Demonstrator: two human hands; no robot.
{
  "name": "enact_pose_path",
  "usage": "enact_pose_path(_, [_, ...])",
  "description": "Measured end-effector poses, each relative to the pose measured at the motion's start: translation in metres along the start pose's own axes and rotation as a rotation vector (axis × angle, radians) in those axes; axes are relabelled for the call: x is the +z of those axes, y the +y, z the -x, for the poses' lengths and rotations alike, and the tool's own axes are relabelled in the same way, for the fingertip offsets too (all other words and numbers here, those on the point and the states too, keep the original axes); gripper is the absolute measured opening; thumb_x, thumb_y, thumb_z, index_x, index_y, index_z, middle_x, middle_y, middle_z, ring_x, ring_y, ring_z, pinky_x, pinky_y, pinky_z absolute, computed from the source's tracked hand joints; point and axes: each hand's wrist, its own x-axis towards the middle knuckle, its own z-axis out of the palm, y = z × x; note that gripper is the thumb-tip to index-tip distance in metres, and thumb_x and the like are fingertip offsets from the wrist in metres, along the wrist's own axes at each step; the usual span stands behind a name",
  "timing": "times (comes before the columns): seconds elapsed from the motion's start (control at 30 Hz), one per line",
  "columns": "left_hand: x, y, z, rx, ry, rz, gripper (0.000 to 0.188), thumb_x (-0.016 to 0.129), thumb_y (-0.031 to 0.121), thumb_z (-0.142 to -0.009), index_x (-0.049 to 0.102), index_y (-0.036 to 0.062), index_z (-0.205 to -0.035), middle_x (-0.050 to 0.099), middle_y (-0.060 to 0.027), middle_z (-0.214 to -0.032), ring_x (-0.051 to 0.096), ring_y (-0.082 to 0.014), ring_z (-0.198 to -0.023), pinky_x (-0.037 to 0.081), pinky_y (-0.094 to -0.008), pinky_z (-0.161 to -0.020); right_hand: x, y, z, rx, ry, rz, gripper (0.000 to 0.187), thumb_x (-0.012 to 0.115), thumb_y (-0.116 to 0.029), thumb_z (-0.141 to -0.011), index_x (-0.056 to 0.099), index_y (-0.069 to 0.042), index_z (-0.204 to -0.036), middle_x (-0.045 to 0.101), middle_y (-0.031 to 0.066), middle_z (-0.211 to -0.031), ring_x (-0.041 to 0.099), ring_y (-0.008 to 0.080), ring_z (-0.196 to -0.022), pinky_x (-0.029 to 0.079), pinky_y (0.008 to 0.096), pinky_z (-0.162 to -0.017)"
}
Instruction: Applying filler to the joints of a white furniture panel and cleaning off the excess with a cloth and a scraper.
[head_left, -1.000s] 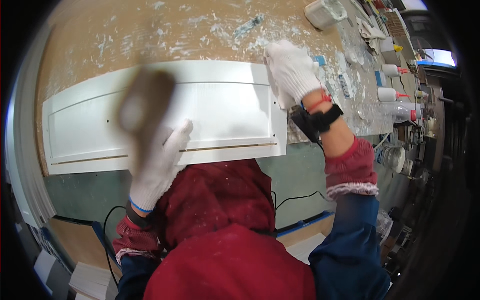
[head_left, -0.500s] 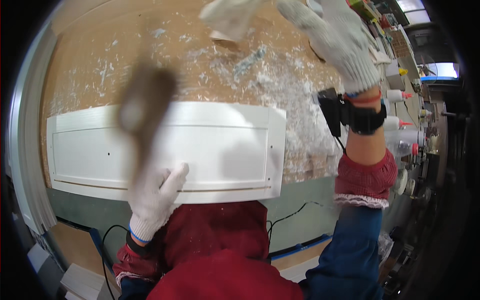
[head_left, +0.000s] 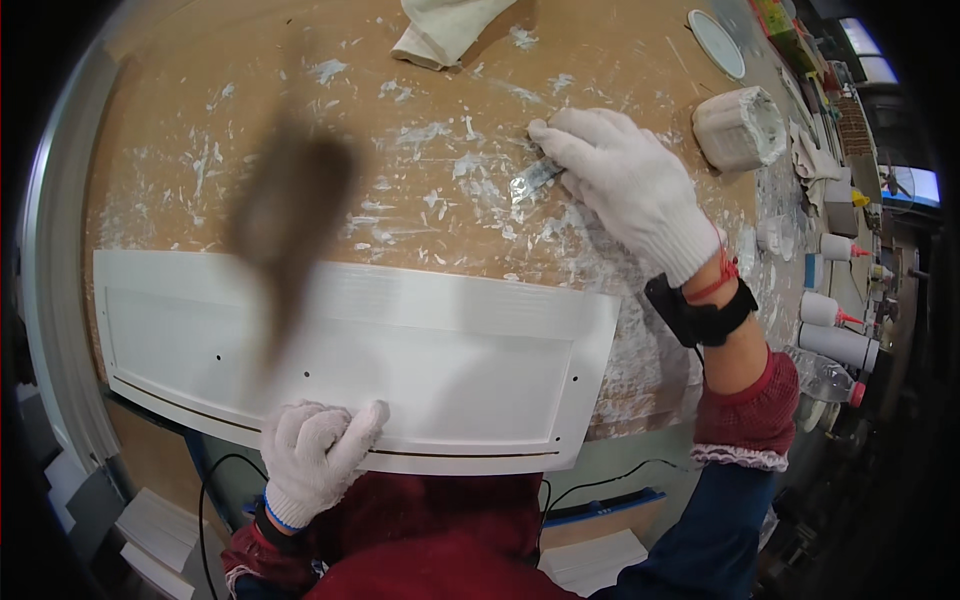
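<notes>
A long white panel (head_left: pixel 450 350) with a raised frame, a narrow groove and small dark holes lies along the near side of the worktable. My left hand (head_left: pixel 318 455), in a white knit glove, rests on its near edge with fingers curled and thumb pointing away; what the fingers hold, if anything, is hidden. Beyond the panel, my gloved right hand (head_left: pixel 630 185) has its fingers bent round one end of a small flat grey scraper (head_left: pixel 535 182) smeared with white. The scraper's other end lies against the board. A blurred brown shape (head_left: pixel 290 210) covers part of the panel and table.
White smears spot the brown board (head_left: pixel 180 180). A pale cloth (head_left: pixel 448 28) lies at the far side. To the right stand a white-crusted tub (head_left: pixel 740 130), a round white lid (head_left: pixel 716 45), bottles with red tips (head_left: pixel 826 308) and a clear bottle (head_left: pixel 822 375). A black cable (head_left: pixel 600 475) runs below the panel.
My right hand has come down from the far right and closed round the scraper, uncovering the tub and lid. The view has shifted, so the panel sits lower. My left hand stays at its edge.
</notes>
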Motion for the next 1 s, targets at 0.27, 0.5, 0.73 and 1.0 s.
enact_pose_path(0.27, [-0.004, -0.002, -0.001, -0.018, -0.031, 0.036, 0.044, 0.070, 0.015, -0.060, 0.068, 0.0168, -0.104, 0.048, 0.0016, -0.081, 0.054, -0.0192, -0.076, 0.042, -0.0334, -0.066, 0.001, -0.001, -0.011, 0.186, -0.262, -0.015, 0.022, 0.063, -0.019, -0.085, 0.066, -0.013, -0.106, 0.063, 0.0066, -0.101, 0.057, 0.0267, -0.104, 0.050, 0.0397, -0.087])
enact_pose_path(0.5, [0.004, 0.001, 0.006, -0.017, 0.050, 0.007, 0.037, 0.072, 0.014, -0.067, 0.069, 0.0187, -0.103, 0.049, 0.0029, -0.080, 0.055, -0.0181, -0.077, 0.043, -0.0331, -0.065, -0.005, -0.025, 0.000, 0.326, -0.336, 0.017, 0.018, 0.060, -0.018, -0.087, 0.062, -0.008, -0.102, 0.062, 0.0106, -0.099, 0.061, 0.0310, -0.091, 0.051, 0.0421, -0.082])
enact_pose_path(0.73, [0.010, 0.002, 0.009, 0.009, 0.132, -0.041, 0.037, 0.072, 0.012, -0.068, 0.069, 0.0201, -0.105, 0.050, 0.0050, -0.080, 0.055, -0.0166, -0.074, 0.043, -0.0322, -0.063, -0.039, -0.068, 0.079, 0.420, -0.041, -0.416, 0.018, 0.057, 0.001, -0.087, 0.058, -0.002, -0.105, 0.061, 0.0126, -0.087, 0.063, 0.0229, -0.075, 0.050, 0.0312, -0.066])
enact_pose_path(1.0, [0.017, -0.002, 0.012, -0.006, 0.162, 0.040, 0.041, 0.071, 0.012, -0.066, 0.069, 0.0190, -0.106, 0.052, 0.0025, -0.079, 0.056, -0.0193, -0.074, 0.045, -0.0340, -0.063, -0.039, -0.097, 0.115, 0.229, -0.066, -0.265, 0.034, 0.061, -0.003, -0.083, 0.062, -0.007, -0.117, 0.064, 0.0094, -0.084, 0.062, 0.0263, -0.073, 0.050, 0.0338, -0.062])
